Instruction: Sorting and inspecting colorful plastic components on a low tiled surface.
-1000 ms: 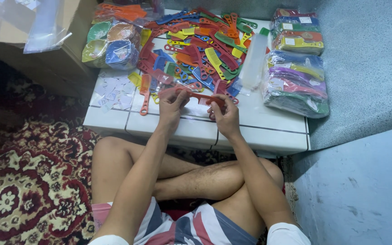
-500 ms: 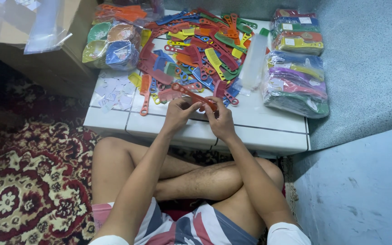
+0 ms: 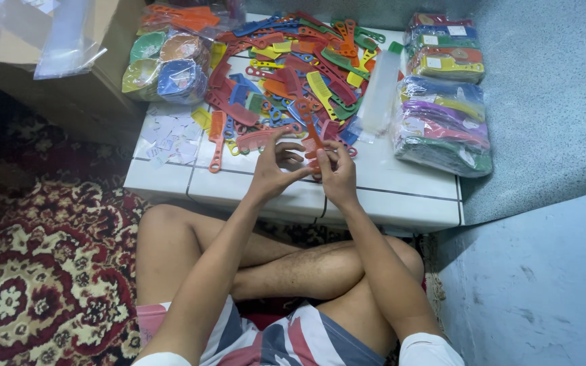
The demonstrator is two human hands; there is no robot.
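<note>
Plastic combs everywhere, basically: the person sits cross-legged on a red patterned carpet [image 3: 28,285] in front of a low white tiled table [image 3: 401,196], and both hands meet just above its near edge. The left hand [image 3: 274,166] and the right hand [image 3: 334,173] are pinching a thin red plastic comb [image 3: 310,135] between them; the right-hand fingers look closed around its lower end, while the left hand's fingers curl toward it with the tips touching or nearly so, hard to say which. The comb sticks up and away from the hands, toward the big loose heap of mixed red, orange, yellow, green and blue plastic combs [image 3: 293,74] spread over the middle of the table. As for progress, it looks like a sorting or packing job that is partly done: on the right side of the table sit stacks of clear bags already filled with coloured combs [image 3: 442,129], with more bagged bundles [image 3: 442,47] behind them. A flat clear empty sleeve [image 3: 381,95] lies between the heap and the stacks. Still, the loose pile is large, so by the look of it plenty remains. On the left are coloured shell-shaped plastic pieces in a clear bag [image 3: 164,68], small white paper slips [image 3: 167,139] scattered on the tiles, and a lone orange comb [image 3: 216,139] lying just beside them.
</note>
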